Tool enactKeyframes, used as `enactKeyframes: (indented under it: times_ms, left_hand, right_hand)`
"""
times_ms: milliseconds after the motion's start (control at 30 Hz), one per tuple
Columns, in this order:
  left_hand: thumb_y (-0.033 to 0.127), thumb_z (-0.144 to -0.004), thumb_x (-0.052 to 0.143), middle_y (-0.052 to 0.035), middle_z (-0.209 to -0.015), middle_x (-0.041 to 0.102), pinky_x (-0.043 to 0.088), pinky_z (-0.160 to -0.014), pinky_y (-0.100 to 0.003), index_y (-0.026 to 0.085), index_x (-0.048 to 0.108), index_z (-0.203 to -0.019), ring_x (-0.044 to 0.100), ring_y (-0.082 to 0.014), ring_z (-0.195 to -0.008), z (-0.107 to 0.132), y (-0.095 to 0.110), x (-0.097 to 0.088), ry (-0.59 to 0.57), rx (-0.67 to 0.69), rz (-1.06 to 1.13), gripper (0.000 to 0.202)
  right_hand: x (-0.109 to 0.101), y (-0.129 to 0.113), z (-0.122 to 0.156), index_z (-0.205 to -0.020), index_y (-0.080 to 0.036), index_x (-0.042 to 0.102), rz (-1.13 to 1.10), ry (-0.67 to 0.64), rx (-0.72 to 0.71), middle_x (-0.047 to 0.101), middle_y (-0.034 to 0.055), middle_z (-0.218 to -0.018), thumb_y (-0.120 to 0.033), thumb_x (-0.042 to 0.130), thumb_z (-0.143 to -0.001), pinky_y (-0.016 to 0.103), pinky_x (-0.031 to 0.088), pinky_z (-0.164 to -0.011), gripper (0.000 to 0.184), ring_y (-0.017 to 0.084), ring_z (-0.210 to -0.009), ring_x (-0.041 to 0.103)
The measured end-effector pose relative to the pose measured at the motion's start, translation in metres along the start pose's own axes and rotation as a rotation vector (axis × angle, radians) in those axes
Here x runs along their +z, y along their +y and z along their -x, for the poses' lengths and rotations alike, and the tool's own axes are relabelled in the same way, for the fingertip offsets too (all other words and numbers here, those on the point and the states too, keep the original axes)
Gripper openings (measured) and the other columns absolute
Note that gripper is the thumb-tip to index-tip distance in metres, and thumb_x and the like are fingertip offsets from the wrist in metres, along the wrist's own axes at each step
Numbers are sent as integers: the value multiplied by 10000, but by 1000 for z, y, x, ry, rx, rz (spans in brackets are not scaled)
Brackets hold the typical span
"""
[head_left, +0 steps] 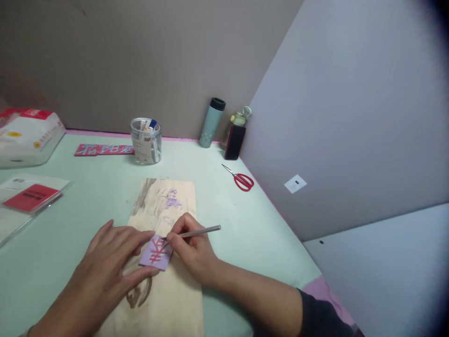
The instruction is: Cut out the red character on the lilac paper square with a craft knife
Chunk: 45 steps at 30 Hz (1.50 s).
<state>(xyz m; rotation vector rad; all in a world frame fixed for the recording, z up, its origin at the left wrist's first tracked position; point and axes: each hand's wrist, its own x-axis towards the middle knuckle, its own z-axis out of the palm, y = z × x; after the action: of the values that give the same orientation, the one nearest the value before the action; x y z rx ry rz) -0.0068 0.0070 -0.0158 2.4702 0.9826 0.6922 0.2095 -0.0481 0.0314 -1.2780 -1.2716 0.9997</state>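
Note:
A small flat purple carving block [147, 257] with red and white character lines lies on a wooden board [178, 304]. My left hand [114, 264] grips it, thumb along the near edge and a fingertip at the far edge. My right hand [194, 248] pinches a slim metal carving knife [206, 230] like a pen. Its tip meets the block's upper part, though the fingers partly hide the contact. Purple shavings [172, 200] are scattered on the board beyond the block.
Red-handled scissors [243, 181] lie to the right. Behind stand a clear jar [146, 145] of pens, a teal tumbler [212, 122], a green bottle [239, 115] and a phone [235, 142]. Carved pink pieces [105, 150], a plastic packet [31, 196] and a white bag [28, 138] are left.

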Motion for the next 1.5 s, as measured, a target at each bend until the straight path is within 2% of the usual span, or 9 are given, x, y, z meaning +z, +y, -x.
enactKeyframes:
  times_ms: [233, 367, 567, 700, 800, 900, 1067, 1167, 1500]
  left_hand:
    - [743, -869, 647, -24, -1090, 715, 247, -1187, -669, 319, 614, -1261, 654, -312, -1019, 1, 5, -2, -3, -26, -4, 579]
    - [751, -854, 661, -24, -1129, 713, 216, -1216, -634, 316, 623, -1268, 661, -300, -1037, 1, 1, 0, 6, -28, -16, 601]
    - [714, -843, 704, -2, -1066, 713, 244, -1177, -606, 337, 621, -1263, 668, -292, -989, -1, -2, 1, -8, -5, -6, 571]
    - [686, -875, 696, 0, -1087, 696, 218, -1176, -591, 337, 587, -1272, 648, -279, -1010, -1, 3, -1, 15, -13, 30, 539]
    - [679, -867, 714, 10, -1068, 691, 223, -1164, -585, 343, 579, -1270, 647, -268, -975, 1, 2, 0, 3, -8, 38, 542]
    - [679, -867, 715, 3, -1095, 691, 207, -1173, -587, 345, 573, -1279, 648, -272, -989, 3, -1, 2, 15, -1, 37, 548]
    - [686, -862, 715, -4, -1146, 698, 186, -1191, -582, 356, 561, -1302, 646, -290, -1040, 4, -5, 6, 31, 11, 20, 570]
    - [686, -857, 722, -7, -1135, 695, 203, -1188, -568, 349, 546, -1316, 645, -285, -1028, 5, -7, 7, 23, 7, 4, 597]
    - [795, -842, 642, -8, -1090, 731, 160, -1251, -544, 318, 583, -1274, 686, -253, -927, 7, -6, 15, 123, 35, -28, 646]
  right_hand:
    - [-4, 2, -4, -922, -214, 650, 140, -5, -236, 604, 8, -866, -225, 627, -947, 271, 476, -743, 36, 155, -812, 580]
    - [-12, 10, -11, -1122, -201, 677, 479, -50, -435, 593, 62, -1007, -152, 536, -998, 298, 509, -846, 193, 190, -962, 596]
    - [-16, 14, -16, -1189, -188, 650, 925, -188, -388, 592, 90, -1098, -130, 588, -952, 307, 517, -834, 252, 221, -989, 560]
    - [-23, -4, -13, -1246, -175, 629, 885, -215, -424, 633, 115, -1145, -105, 552, -950, 330, 534, -874, 313, 227, -1023, 588]
    - [-46, -22, -30, -1269, -186, 626, 795, -172, -380, 663, 100, -1172, -138, 591, -963, 335, 532, -947, 311, 205, -1070, 628]
    - [-86, -30, -76, -1132, -221, 692, 737, 28, -185, 704, 30, -1056, -217, 751, -888, 294, 540, -886, 251, 176, -968, 677]
    - [-168, -16, -176, -1276, -152, 623, 786, 466, -28, 638, 165, -1298, -332, 756, -903, 420, 493, -1021, 435, 302, -1208, 614]
    - [-202, 2, -219, -1305, -161, 616, 792, 647, 87, 628, 147, -1340, -373, 742, -941, 480, 494, -1045, 440, 313, -1233, 604]
    - [-227, 50, -280, -1412, -187, 574, 770, 932, 291, 560, 128, -1463, -381, 685, -1004, 572, 498, -1083, 465, 320, -1301, 583]
